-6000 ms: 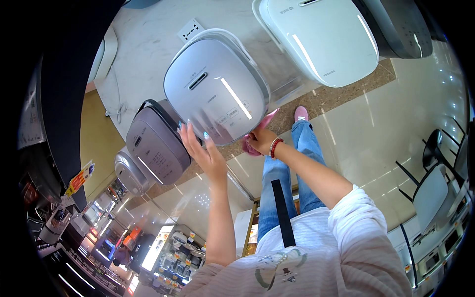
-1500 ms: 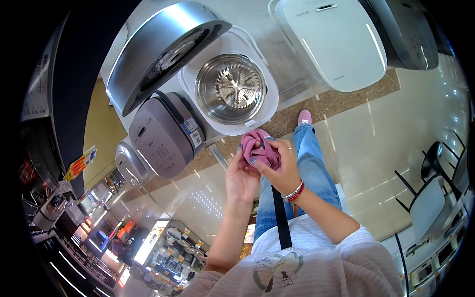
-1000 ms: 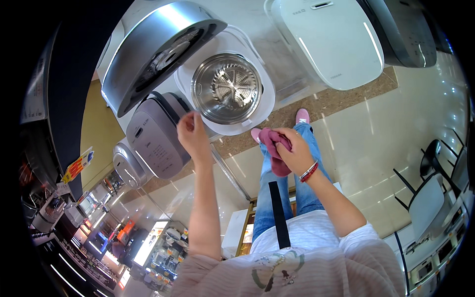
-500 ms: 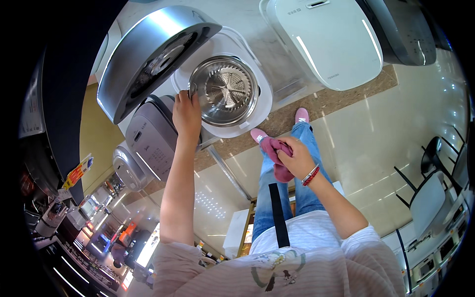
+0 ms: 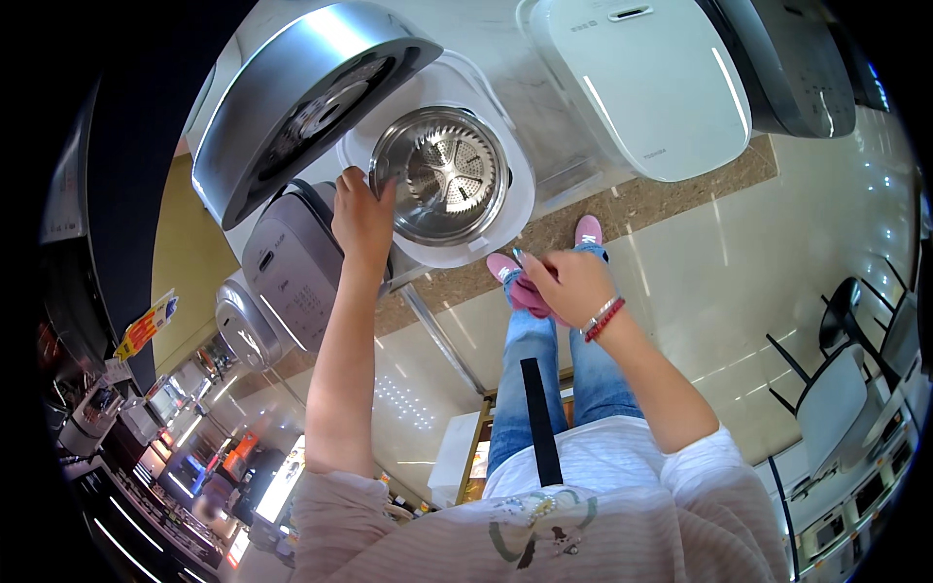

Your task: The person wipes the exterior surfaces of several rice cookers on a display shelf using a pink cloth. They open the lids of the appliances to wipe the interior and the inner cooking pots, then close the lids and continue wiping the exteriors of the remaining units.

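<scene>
A white rice cooker (image 5: 520, 185) stands on the counter with its domed silver lid (image 5: 292, 107) raised. Inside it sits a round steel pot (image 5: 389, 219), with a perforated steel steamer plate (image 5: 450, 173) at the bottom. My left hand (image 5: 362, 216) is at the pot's left rim, thumb and fingers apart; whether a fingertip still touches the rim is hard to see. In front of my legs, my right hand (image 5: 575, 287) is closed round a mauve cloth (image 5: 526, 296), partly hidden behind the fingers.
A grey-mauve cooker (image 5: 292, 267) sits close beside my left forearm, with a smaller pale one (image 5: 251, 325) beyond it. To the right is a large white appliance (image 5: 646, 87) with a shut lid. A pale chair (image 5: 831, 398) stands on the floor at the right.
My left fingers have parted from their pinch at the pot's rim and drawn slightly left. My right hand has turned and moved a little up and left, bunching the cloth lower behind it.
</scene>
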Motion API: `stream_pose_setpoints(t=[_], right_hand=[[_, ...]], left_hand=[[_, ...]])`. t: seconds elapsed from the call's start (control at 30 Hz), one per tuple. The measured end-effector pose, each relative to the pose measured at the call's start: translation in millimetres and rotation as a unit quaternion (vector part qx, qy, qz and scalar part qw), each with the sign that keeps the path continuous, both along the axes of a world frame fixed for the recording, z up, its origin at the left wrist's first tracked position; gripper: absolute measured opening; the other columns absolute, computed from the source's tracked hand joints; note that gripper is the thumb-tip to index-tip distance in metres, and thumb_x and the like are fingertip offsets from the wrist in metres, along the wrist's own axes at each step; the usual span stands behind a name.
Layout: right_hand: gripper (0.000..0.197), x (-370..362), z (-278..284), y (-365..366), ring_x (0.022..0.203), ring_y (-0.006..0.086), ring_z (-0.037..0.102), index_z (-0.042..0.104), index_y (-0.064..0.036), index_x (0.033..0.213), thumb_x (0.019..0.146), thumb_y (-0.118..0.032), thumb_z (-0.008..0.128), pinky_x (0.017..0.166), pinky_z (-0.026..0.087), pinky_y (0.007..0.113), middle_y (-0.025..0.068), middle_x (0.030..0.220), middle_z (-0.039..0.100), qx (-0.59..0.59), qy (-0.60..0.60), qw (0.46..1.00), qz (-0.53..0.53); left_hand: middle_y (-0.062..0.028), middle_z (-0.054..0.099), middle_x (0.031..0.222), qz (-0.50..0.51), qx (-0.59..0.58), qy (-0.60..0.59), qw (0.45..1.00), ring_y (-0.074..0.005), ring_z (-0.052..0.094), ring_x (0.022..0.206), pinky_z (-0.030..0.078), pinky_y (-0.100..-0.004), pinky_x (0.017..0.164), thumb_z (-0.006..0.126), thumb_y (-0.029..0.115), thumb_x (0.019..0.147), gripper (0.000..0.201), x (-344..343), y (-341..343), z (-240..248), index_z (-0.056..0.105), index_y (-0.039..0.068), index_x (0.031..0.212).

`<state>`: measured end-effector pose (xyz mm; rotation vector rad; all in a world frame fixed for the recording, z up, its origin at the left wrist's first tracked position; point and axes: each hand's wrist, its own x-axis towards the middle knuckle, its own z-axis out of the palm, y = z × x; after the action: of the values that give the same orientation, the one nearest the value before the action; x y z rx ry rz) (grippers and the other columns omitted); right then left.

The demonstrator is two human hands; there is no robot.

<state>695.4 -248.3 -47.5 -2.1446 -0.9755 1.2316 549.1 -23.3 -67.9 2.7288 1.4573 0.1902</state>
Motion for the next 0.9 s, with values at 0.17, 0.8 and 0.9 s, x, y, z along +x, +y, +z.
stream_pose_setpoints(t=[0.17,0.8,0.9], right_hand=[[0.033,22.3,12.5,46.5,0.075,0.0343,0.061,0.061,-0.0007,0.081,0.080,-0.032,0.050,0.070,0.049,0.042,0.0199,0.077,0.063,-0.065,-0.079,0.987,0.127],[0.044,26.0,1.6,103.2,0.078,0.0341,0.061,0.049,-0.0051,0.106,0.070,-0.029,0.059,0.071,0.048,0.041,0.0171,0.081,0.063,-0.027,-0.094,0.956,0.275],[0.037,28.2,17.1,102.2,0.078,0.0350,0.061,0.049,-0.0004,0.096,0.070,-0.025,0.059,0.071,0.049,0.042,0.0195,0.079,0.063,0.008,-0.082,0.964,0.254]], left_hand=[[-0.0164,0.061,0.076,-0.019,-0.050,0.155,0.987,-0.0346,0.061,0.071,0.049,-0.0414,0.058,0.051,0.030,0.085,0.028,8.0,12.0,-0.3,0.046,0.003,0.085],[-0.0070,0.059,0.070,-0.219,0.045,0.290,0.931,-0.0229,0.064,0.056,0.050,-0.0317,0.044,0.047,0.023,0.088,0.026,0.7,35.6,-1.7,0.057,0.004,0.072],[-0.0067,0.059,0.072,-0.226,0.055,0.307,0.923,-0.0225,0.064,0.059,0.051,-0.0312,0.047,0.048,0.022,0.087,0.024,4.0,37.6,13.7,0.057,0.005,0.073]])
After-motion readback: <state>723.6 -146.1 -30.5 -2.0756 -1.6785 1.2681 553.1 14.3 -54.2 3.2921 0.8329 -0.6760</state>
